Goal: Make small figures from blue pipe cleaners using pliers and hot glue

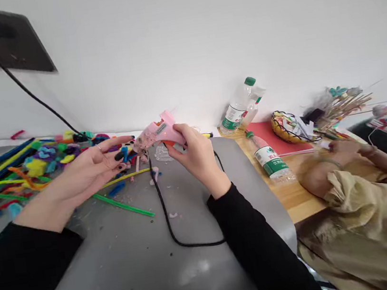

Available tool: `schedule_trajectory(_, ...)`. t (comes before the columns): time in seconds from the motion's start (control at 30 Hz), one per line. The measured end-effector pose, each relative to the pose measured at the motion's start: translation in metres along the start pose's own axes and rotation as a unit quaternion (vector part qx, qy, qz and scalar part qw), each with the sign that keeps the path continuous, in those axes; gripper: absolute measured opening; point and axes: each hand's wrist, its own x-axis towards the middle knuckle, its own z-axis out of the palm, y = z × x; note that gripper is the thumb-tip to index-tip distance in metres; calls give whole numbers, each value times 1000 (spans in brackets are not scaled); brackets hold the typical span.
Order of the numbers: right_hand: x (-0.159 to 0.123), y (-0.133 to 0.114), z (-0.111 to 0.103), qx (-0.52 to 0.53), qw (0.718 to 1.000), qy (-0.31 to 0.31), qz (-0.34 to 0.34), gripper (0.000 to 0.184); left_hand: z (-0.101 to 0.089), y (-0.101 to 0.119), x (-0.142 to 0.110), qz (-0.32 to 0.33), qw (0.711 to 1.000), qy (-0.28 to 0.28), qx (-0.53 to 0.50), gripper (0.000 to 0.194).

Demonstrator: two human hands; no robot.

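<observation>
Glue gun (158, 131) is sitting gripped in the right hand (197, 156); left of it, left fingers (120, 156) are pinching a blue piece (128, 153); nozzle contact risks burns.

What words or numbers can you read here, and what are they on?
"农" in red, on the front bottle; the characters beside it are unclear.
"饮用" in white on green, on the front bottle; the rest is blurred.
"农" in red, on the back bottle; its other print is too blurred.
Glue gun sticker: too small to read.
I can't read any numbers.
</observation>
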Motion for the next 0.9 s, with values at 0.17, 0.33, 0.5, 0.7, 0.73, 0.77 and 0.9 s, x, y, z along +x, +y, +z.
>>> schedule_trajectory(0.17,0,2,-1,3,1000,-15,1,32,-1,-1,3,12,1000,-3,1,60)
schedule_trajectory(0.33,-1,3,-1,15,1000,-21,5,30,2,0,3,0,1000,-12,4,61)
schedule_trajectory(0.5,-1,3,-2,18,1000,-23,3,29,3,2,2,-4,1000,-3,8,68)
schedule_trajectory(0.7,0,3,-3,17,1000,-24,3,29,2,2,2,-3,1000,7,14,65)
schedule_trajectory(0.73,0,4,-3,18,1000,-23,3,29,2,2,2,-2,1000,9,18,65)
schedule_trajectory(0.77,0,4,-3,18,1000,-22,3,29,2,3,2,-1,1000,9,22,64)
schedule_trajectory(0.9,0,5,-3,18,1000,-13,3,29,3,4,1,11,999,14,37,55)
